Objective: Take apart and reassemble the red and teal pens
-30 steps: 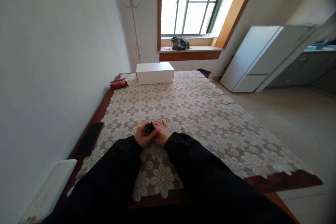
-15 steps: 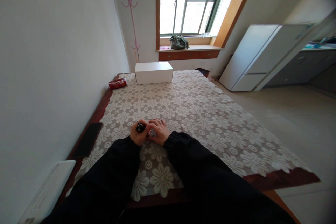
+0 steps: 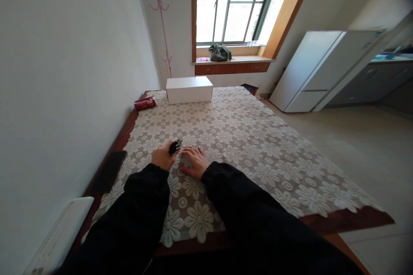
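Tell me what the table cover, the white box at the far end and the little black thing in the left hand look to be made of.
Table cover: lace-like fabric, matte, with openwork flowers showing dark table through.
White box: probably cardboard, matte, sharp folded edges.
Black thing in the left hand: likely plastic, slightly glossy; too small to be sure.

No text, label, brand, number or sign is legible. The red packet [image 3: 145,103] by the wall and the white panel [image 3: 58,234] at lower left both carry printing, but it is too small and blurred to read. The white box [image 3: 189,89] is unmarked.
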